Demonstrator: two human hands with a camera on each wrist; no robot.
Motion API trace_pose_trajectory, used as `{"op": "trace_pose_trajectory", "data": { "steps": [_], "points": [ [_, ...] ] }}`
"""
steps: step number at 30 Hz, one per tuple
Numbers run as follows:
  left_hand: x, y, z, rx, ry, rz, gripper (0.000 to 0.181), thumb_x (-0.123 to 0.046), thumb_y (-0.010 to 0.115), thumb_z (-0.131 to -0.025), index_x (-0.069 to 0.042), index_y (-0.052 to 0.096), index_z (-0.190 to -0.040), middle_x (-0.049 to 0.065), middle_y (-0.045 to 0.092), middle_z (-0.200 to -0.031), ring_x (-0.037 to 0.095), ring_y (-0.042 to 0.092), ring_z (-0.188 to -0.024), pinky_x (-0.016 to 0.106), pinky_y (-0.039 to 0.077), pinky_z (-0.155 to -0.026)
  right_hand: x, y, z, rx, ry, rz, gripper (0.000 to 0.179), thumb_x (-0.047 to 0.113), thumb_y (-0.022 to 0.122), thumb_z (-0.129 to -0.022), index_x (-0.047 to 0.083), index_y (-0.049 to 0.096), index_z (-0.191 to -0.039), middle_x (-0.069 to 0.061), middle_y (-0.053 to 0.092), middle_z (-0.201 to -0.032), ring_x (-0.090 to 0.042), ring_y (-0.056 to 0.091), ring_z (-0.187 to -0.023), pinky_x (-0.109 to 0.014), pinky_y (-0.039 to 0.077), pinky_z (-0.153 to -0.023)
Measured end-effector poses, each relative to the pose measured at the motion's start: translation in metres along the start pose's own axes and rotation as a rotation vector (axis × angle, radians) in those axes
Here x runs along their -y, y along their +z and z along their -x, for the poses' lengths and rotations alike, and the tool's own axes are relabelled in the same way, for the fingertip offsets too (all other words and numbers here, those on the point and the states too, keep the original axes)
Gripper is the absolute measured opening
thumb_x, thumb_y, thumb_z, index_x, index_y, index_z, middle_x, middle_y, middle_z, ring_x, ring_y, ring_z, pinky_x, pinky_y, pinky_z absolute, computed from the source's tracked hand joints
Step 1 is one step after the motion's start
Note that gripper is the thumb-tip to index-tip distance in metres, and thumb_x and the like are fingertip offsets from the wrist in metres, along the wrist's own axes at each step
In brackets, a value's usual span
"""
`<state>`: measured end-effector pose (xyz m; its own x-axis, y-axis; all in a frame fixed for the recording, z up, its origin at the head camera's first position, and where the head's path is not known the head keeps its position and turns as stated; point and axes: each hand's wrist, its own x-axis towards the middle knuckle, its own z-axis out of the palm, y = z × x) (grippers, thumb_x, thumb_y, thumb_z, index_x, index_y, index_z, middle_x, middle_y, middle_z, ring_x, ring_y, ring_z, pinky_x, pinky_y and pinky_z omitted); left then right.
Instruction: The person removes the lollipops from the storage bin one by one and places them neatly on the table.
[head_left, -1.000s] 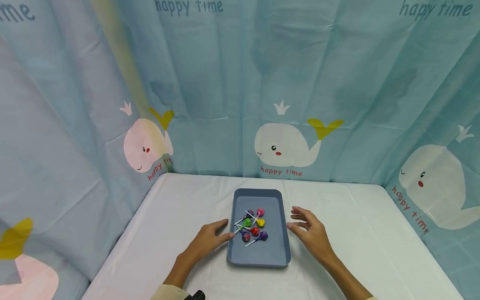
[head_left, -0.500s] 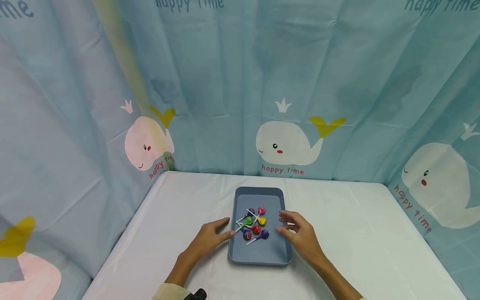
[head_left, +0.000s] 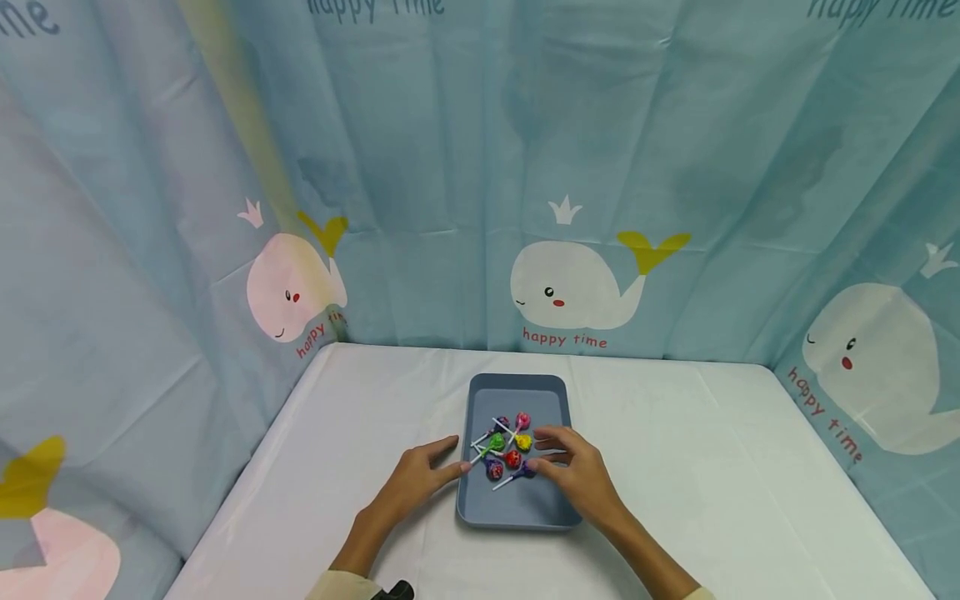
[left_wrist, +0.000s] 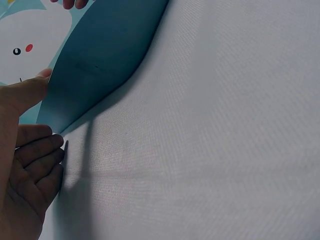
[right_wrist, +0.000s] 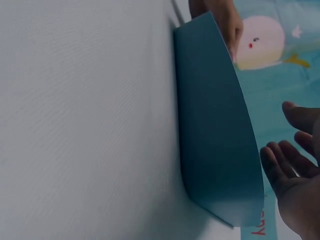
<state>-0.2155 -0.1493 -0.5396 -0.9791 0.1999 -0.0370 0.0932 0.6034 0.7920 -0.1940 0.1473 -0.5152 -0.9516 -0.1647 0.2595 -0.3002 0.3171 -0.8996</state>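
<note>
A grey-blue tray (head_left: pixel 517 510) lies on the white table with several wrapped lollipops in it: green (head_left: pixel 497 442), yellow (head_left: pixel 523 442), red (head_left: pixel 513 459), pink (head_left: pixel 522 420) and darker ones. At the tray's left side, my left hand (head_left: pixel 414 482) rests its thumb on the rim, fingers extended along the outer wall. My right hand (head_left: pixel 576 468) hovers over the tray's right part, its thumb overlapping a purple lollipop (head_left: pixel 521 473). In the right wrist view, a gap shows between thumb and loosely bent fingers of the right hand (right_wrist: pixel 299 175). The tray wall (right_wrist: pixel 215 120) hides the lollipops there.
A white cloth (head_left: pixel 712 450) covers the table around the tray. Behind and at both sides hang light blue curtains (head_left: pixel 420 275) printed with whales. A small black object (head_left: pixel 396 591) shows by the left sleeve at the bottom edge.
My right hand has moved left, from outside the tray's right edge to over the lollipops. The left hand stays at the left rim, and the lollipops lie as before.
</note>
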Motion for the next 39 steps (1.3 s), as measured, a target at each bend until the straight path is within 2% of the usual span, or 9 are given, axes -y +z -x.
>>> {"op": "trace_pose_trajectory", "data": {
  "steps": [7, 12, 19, 26, 32, 39],
  "points": [
    [0.004, 0.001, -0.001, -0.015, 0.018, 0.004, 0.075, -0.057, 0.077, -0.093, -0.011, 0.061, -0.15, 0.01, 0.06, -0.154, 0.042, 0.048, -0.149, 0.063, 0.037, -0.123, 0.001, 0.013, -0.006, -0.001, 0.057, 0.075, 0.045, 0.012, 0.087, -0.089, 0.01, 0.072, -0.132, -0.013, 0.071, -0.125, -0.03, 0.073, -0.113, -0.028, 0.063, -0.094],
    [0.006, 0.003, -0.001, -0.017, 0.022, 0.023, 0.076, -0.057, 0.077, -0.093, -0.011, 0.061, -0.151, 0.009, 0.06, -0.154, 0.041, 0.048, -0.149, 0.063, 0.037, -0.123, -0.001, 0.018, -0.008, 0.0, 0.042, 0.109, 0.044, 0.005, 0.086, -0.088, 0.005, 0.071, -0.13, -0.014, 0.071, -0.123, -0.033, 0.072, -0.113, -0.034, 0.064, -0.094],
    [0.006, 0.004, 0.001, -0.016, 0.009, 0.032, 0.073, -0.055, 0.077, -0.094, -0.011, 0.061, -0.151, 0.009, 0.061, -0.153, 0.042, 0.048, -0.149, 0.064, 0.037, -0.123, -0.003, 0.022, -0.007, -0.002, 0.107, 0.178, 0.044, 0.003, 0.086, -0.087, 0.007, 0.072, -0.129, -0.01, 0.071, -0.124, -0.028, 0.07, -0.115, -0.037, 0.064, -0.094],
    [0.006, 0.004, 0.004, -0.023, 0.024, 0.045, 0.073, -0.054, 0.077, -0.094, -0.01, 0.061, -0.15, 0.009, 0.061, -0.153, 0.041, 0.048, -0.149, 0.063, 0.036, -0.124, -0.006, 0.026, -0.008, 0.0, 0.103, 0.294, 0.043, 0.0, 0.088, -0.082, 0.003, 0.073, -0.123, -0.01, 0.074, -0.113, -0.026, 0.071, -0.104, -0.045, 0.063, -0.092],
    [0.008, 0.004, 0.002, -0.03, 0.046, 0.045, 0.074, -0.055, 0.077, -0.094, -0.009, 0.062, -0.149, 0.011, 0.062, -0.152, 0.042, 0.049, -0.147, 0.063, 0.038, -0.123, -0.006, 0.028, -0.009, 0.042, 0.08, 0.332, 0.038, -0.007, 0.086, -0.08, -0.001, 0.073, -0.115, -0.007, 0.074, -0.101, -0.019, 0.07, -0.093, -0.036, 0.064, -0.082],
    [0.008, 0.004, 0.002, -0.031, 0.042, 0.039, 0.075, -0.058, 0.076, -0.094, -0.01, 0.062, -0.15, 0.01, 0.062, -0.152, 0.041, 0.049, -0.147, 0.063, 0.038, -0.123, -0.006, 0.028, -0.008, 0.034, 0.05, 0.353, 0.031, -0.006, 0.086, -0.081, 0.002, 0.075, -0.109, -0.004, 0.074, -0.094, -0.016, 0.069, -0.087, -0.029, 0.06, -0.075]
  ]
}}
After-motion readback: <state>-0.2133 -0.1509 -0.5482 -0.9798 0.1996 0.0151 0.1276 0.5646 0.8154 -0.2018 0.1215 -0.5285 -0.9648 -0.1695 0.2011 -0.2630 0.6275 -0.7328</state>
